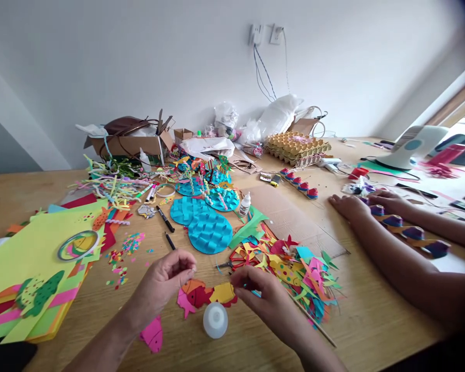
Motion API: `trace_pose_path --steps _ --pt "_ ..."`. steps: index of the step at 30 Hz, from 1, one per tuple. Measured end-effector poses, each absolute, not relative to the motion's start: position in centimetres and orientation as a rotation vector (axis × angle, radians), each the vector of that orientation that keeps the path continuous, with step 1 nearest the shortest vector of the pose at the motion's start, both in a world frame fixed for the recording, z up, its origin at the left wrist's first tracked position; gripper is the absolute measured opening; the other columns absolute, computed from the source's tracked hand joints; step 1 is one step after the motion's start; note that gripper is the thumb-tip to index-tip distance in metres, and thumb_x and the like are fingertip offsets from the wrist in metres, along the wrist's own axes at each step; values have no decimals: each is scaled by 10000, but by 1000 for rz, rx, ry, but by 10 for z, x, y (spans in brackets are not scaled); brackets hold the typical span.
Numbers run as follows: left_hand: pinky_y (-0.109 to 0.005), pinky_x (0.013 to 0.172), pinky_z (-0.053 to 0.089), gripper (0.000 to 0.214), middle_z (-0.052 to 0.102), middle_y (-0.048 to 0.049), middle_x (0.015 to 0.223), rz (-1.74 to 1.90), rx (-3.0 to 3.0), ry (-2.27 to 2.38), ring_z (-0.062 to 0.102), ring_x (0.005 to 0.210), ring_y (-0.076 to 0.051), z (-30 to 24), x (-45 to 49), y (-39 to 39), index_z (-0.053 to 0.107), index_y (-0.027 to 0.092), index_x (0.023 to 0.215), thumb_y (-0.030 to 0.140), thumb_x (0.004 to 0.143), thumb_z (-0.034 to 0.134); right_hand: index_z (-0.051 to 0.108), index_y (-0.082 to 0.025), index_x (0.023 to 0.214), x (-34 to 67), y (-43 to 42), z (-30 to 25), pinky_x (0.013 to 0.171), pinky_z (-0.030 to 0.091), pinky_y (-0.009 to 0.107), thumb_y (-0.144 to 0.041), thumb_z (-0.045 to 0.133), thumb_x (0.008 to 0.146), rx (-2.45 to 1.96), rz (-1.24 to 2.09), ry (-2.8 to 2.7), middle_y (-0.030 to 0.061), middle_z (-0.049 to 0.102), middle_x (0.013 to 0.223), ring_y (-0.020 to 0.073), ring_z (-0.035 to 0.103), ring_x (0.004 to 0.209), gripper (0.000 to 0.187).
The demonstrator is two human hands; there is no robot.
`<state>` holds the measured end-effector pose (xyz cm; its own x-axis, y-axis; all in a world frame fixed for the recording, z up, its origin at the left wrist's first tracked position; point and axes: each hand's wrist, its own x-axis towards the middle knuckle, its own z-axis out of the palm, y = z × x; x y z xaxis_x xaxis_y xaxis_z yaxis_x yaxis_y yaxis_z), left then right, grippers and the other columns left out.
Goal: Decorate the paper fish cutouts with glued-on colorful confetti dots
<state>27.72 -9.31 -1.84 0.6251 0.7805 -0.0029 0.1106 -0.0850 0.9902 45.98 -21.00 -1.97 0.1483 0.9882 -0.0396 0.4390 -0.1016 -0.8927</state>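
Note:
My left hand [160, 287] hovers low over the front of the table, thumb and fingertips pinched together. Opposite it, my right hand [265, 299] is curled with its thumb near the fingertips, beside a yellow paper fish [222, 293]. Anything in either pinch is too small or hidden to make out. Between my hands lie a red paper fish [199, 297], an orange piece and a pink one. A translucent white bottle [215, 321], seen from above, stands in front of them. Below my left hand is a magenta paper fish [153, 335].
Paper scraps [313, 281] and red-handled scissors [242, 258] lie right of centre. Blue woven discs [210, 231], a glue bottle [245, 204] and black markers [165, 218] lie beyond. Coloured sheets [62, 227] cover the left. Another person's arms [395, 258] reach around a painted egg-carton strip [413, 232].

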Motion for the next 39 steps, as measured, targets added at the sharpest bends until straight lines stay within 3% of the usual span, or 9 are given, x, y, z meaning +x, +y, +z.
trace_pose_path --steps 8,13,18,26,29,32,39 --pt "-186 621 437 195 506 47 674 647 1597 605 522 650 -92 -26 302 -94 485 192 839 123 661 527 564 -157 767 436 -175 -23 541 387 208 -198 564 716 -1393 881 -1288 -8 549 661 101 488 589 65" --pt "-195 623 464 235 565 31 705 672 1875 645 564 653 -105 -37 303 -98 496 203 893 94 685 486 542 -155 659 432 -169 -29 512 363 202 -171 544 703 -1502 840 -1249 -11 538 613 97 472 558 47" --pt "-182 598 479 205 596 25 687 846 2289 614 588 629 -111 -44 304 -103 531 208 825 69 700 445 534 -163 598 432 -170 -36 482 338 198 -145 514 684 -1701 853 -1251 -14 563 564 106 500 541 90" --pt "-211 720 500 301 627 -30 943 750 2468 519 608 826 -147 -45 290 -99 516 237 1041 127 764 470 538 -197 645 456 -186 -23 503 372 222 -191 443 749 -1756 830 -1305 5 602 617 132 533 569 141" --pt "-182 694 483 131 617 -22 842 734 2474 531 605 770 -137 -43 272 -94 560 221 885 179 799 470 535 -189 677 497 -197 -19 537 365 246 -230 432 765 -1960 560 -1284 11 580 615 149 521 588 141" --pt "-140 609 461 161 585 -2 693 709 2475 535 593 655 -113 -42 255 -93 542 206 706 196 824 434 544 -182 702 540 -210 -26 599 363 265 -239 398 782 -2245 227 -1380 28 596 678 170 533 663 176" --pt "-72 576 452 151 622 33 649 754 2515 552 620 586 -88 -43 234 -97 568 229 702 250 812 468 583 -184 712 576 -221 -47 635 358 245 -167 423 727 -2434 234 -1437 32 636 773 170 564 748 162"
